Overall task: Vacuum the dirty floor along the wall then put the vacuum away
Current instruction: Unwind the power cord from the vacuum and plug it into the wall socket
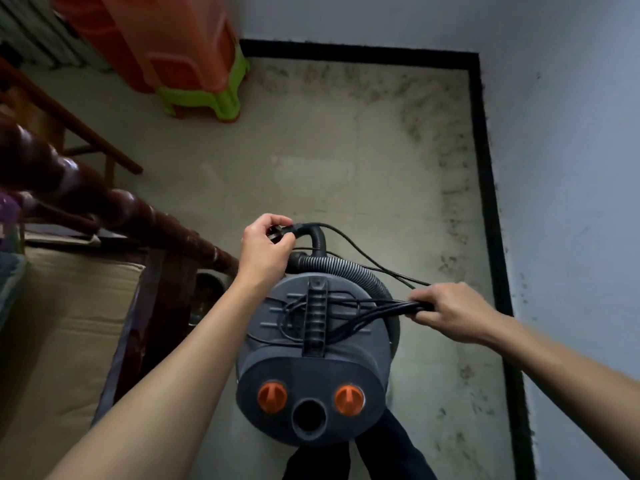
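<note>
A grey canister vacuum (pixel 311 372) with two orange knobs stands on the floor right below me. Its black power cord (pixel 349 313) lies looped across the lid and carry handle. My left hand (pixel 265 247) grips the cord's plug end beyond the vacuum, beside the curved hose neck (pixel 317 237). My right hand (pixel 450 311) holds a bundle of cord loops at the vacuum's right side. The ribbed hose (pixel 346 266) curls round the far edge of the lid. Dark dirt (pixel 446 161) speckles the tiled floor along the right and far walls.
A black skirting (pixel 485 150) runs along the pale walls at the right and back. Stacked orange and green plastic stools (pixel 201 77) stand at the far left. A dark wooden bed frame (pixel 104 202) and a beige mattress (pixel 65 323) fill the left side.
</note>
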